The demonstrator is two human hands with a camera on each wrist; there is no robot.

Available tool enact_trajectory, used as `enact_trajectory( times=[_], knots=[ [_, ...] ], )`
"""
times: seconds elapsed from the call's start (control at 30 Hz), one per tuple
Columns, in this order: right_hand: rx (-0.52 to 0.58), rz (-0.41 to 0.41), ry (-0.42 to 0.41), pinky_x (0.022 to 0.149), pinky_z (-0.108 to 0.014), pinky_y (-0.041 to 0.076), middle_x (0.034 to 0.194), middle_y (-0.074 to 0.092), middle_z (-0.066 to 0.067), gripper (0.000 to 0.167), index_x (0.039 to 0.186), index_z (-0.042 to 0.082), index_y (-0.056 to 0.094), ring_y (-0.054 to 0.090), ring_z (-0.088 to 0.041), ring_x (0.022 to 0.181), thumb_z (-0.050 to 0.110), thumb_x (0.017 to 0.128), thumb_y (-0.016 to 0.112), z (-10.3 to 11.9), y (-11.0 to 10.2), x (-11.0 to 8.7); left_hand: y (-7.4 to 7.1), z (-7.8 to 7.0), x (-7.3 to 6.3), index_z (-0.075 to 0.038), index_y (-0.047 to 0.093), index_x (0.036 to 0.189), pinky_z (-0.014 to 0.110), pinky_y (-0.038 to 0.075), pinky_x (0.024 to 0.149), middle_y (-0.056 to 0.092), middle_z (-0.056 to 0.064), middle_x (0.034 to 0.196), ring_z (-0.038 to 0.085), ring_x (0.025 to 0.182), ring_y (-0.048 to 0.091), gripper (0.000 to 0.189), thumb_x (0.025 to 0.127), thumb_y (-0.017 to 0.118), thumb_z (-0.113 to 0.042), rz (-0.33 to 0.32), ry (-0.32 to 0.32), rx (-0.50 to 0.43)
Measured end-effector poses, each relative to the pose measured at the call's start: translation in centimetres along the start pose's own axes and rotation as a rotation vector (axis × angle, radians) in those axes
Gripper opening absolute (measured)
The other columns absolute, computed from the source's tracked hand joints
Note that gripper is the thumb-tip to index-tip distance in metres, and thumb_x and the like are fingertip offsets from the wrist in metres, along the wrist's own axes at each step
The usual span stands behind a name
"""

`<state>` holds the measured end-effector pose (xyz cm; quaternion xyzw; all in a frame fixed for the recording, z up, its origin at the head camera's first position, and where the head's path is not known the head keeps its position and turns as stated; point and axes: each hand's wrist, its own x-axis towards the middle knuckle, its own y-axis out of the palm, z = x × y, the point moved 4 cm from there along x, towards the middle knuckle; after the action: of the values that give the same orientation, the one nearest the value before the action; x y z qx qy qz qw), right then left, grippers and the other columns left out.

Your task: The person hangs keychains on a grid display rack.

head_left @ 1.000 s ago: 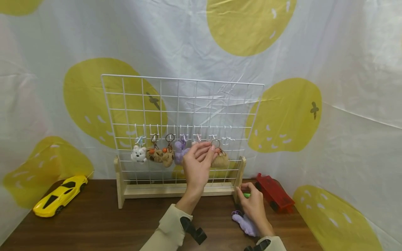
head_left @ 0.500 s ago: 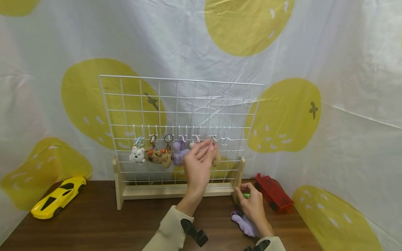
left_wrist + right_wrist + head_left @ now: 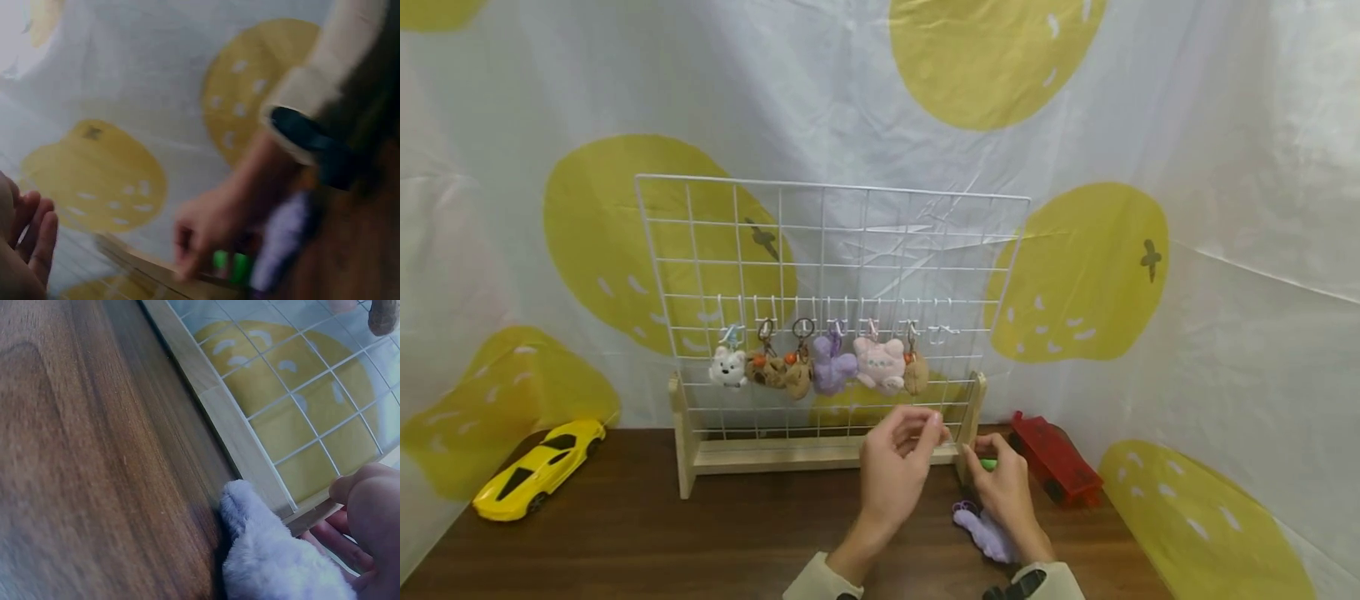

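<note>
A white wire grid rack [image 3: 835, 264] stands in a wooden base, with plush keychains on its hooks. My left hand [image 3: 895, 471] is in front of the rack's lower right part, below the hanging toys. Its fingers are loosely bent, with nothing visible between them. Just above it hang a brown plush keychain [image 3: 916, 375] and a pink plush keychain [image 3: 880, 363]. My right hand [image 3: 1002, 487] grips the right wooden post [image 3: 972, 417] of the rack between thumb and fingers. A lavender plush keychain [image 3: 985, 535] lies on the table beside that hand, partly hidden by it.
A yellow toy car [image 3: 542, 471] stands left of the rack, and a red toy car [image 3: 1055, 461] is at the right. Some green thing [image 3: 989, 464] shows behind my right hand. A white bear keychain [image 3: 728, 367] hangs leftmost; an unused hook [image 3: 943, 333] is at the right.
My left hand has let go of the brown keychain and come down and slightly right. The keychain now hangs from its hook, and the pink one is uncovered. My right hand stays put.
</note>
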<state>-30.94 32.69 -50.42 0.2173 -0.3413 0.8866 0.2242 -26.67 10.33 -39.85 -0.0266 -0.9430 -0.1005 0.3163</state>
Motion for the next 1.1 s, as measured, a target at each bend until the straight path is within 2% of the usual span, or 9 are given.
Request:
enact_trajectory(
  times=[0.1, 0.2, 0.27, 0.37, 0.57, 0.7, 0.8, 0.93, 1.1],
  knots=[
    [0.013, 0.005, -0.002, 0.085, -0.055, 0.066, 0.100, 0.082, -0.015, 0.017, 0.105, 0.001, 0.074, 0.080, -0.033, 0.096, 0.010, 0.095, 0.084, 0.2, 0.1, -0.1, 1.0, 3.0, -2.2, -0.012, 0.079, 0.105, 0.026, 0.068, 0.075, 0.083, 0.007, 0.092, 0.009, 0.082, 0.079, 0.009, 0.104, 0.075, -0.020, 0.132, -0.075, 0.099],
    [0.015, 0.009, 0.007, 0.083, -0.055, 0.067, 0.101, 0.082, -0.016, 0.017, 0.105, 0.001, 0.074, 0.081, -0.034, 0.096, 0.011, 0.095, 0.084, 0.1, -0.1, -0.2, 1.9, 5.7, -4.2, -0.013, 0.079, 0.101, 0.017, 0.064, 0.072, 0.083, 0.001, 0.089, -0.002, 0.078, 0.075, 0.007, 0.103, 0.076, -0.019, 0.257, -0.113, 0.213],
    [0.007, 0.015, 0.014, 0.083, -0.054, 0.066, 0.101, 0.083, -0.015, 0.016, 0.104, 0.002, 0.075, 0.081, -0.033, 0.096, 0.012, 0.095, 0.084, 0.0, -0.1, -0.3, 2.3, 7.0, -5.2, -0.013, 0.079, 0.099, 0.013, 0.061, 0.070, 0.082, -0.002, 0.088, -0.007, 0.076, 0.072, 0.007, 0.103, 0.076, -0.018, 0.327, -0.122, 0.275],
    [0.003, 0.018, 0.012, 0.084, -0.054, 0.066, 0.101, 0.083, -0.014, 0.016, 0.104, 0.003, 0.075, 0.081, -0.032, 0.097, 0.013, 0.096, 0.084, 0.0, -0.1, -0.1, 2.6, 8.2, -5.9, -0.014, 0.080, 0.098, 0.010, 0.059, 0.067, 0.082, -0.003, 0.086, -0.009, 0.072, 0.069, 0.007, 0.103, 0.075, -0.016, 0.383, -0.126, 0.325],
    [0.011, 0.018, 0.002, 0.085, -0.057, 0.065, 0.101, 0.083, -0.014, 0.017, 0.104, 0.003, 0.075, 0.081, -0.033, 0.097, 0.013, 0.095, 0.085, 0.0, -0.1, 0.2, 3.1, 9.4, -6.1, -0.013, 0.081, 0.101, 0.010, 0.054, 0.065, 0.082, -0.003, 0.091, -0.008, 0.072, 0.065, 0.011, 0.101, 0.072, -0.007, 0.487, -0.118, 0.448],
    [0.016, 0.032, 0.011, 0.085, -0.054, 0.066, 0.101, 0.082, -0.014, 0.016, 0.104, 0.003, 0.075, 0.081, -0.033, 0.098, 0.013, 0.095, 0.085, 0.0, 0.0, 0.2, 3.3, 9.8, -6.7, -0.013, 0.080, 0.114, 0.014, 0.055, 0.077, 0.079, -0.001, 0.112, 0.002, 0.091, 0.066, 0.043, 0.087, 0.062, 0.014, 0.627, -0.076, 0.604],
    [0.015, 0.045, 0.020, 0.083, -0.048, 0.066, 0.101, 0.082, -0.014, 0.016, 0.104, 0.004, 0.075, 0.081, -0.033, 0.098, 0.013, 0.095, 0.085, -0.1, 0.0, 0.3, 3.2, 9.7, -7.1, -0.012, 0.076, 0.128, 0.022, 0.058, 0.093, 0.073, 0.000, 0.130, 0.013, 0.111, 0.067, 0.061, 0.077, 0.060, 0.019, 0.714, -0.051, 0.703],
    [0.013, 0.044, 0.017, 0.082, -0.039, 0.066, 0.101, 0.083, -0.014, 0.017, 0.104, 0.004, 0.076, 0.081, -0.032, 0.098, 0.015, 0.095, 0.085, -0.1, 0.0, 0.4, 3.0, 9.3, -7.2, -0.010, 0.071, 0.139, 0.030, 0.056, 0.109, 0.070, 0.002, 0.145, 0.020, 0.127, 0.064, 0.063, 0.081, 0.063, 0.015, 0.790, -0.022, 0.792],
    [0.021, 0.035, 0.026, 0.082, -0.040, 0.066, 0.101, 0.083, -0.014, 0.018, 0.105, 0.004, 0.076, 0.080, -0.033, 0.098, 0.016, 0.095, 0.085, -0.3, -0.1, 0.3, 2.5, 9.0, -7.1, -0.013, 0.072, 0.139, 0.034, 0.055, 0.110, 0.072, 0.000, 0.145, 0.019, 0.128, 0.064, 0.050, 0.091, 0.069, 0.002, 0.829, -0.047, 0.846]
  ],
)
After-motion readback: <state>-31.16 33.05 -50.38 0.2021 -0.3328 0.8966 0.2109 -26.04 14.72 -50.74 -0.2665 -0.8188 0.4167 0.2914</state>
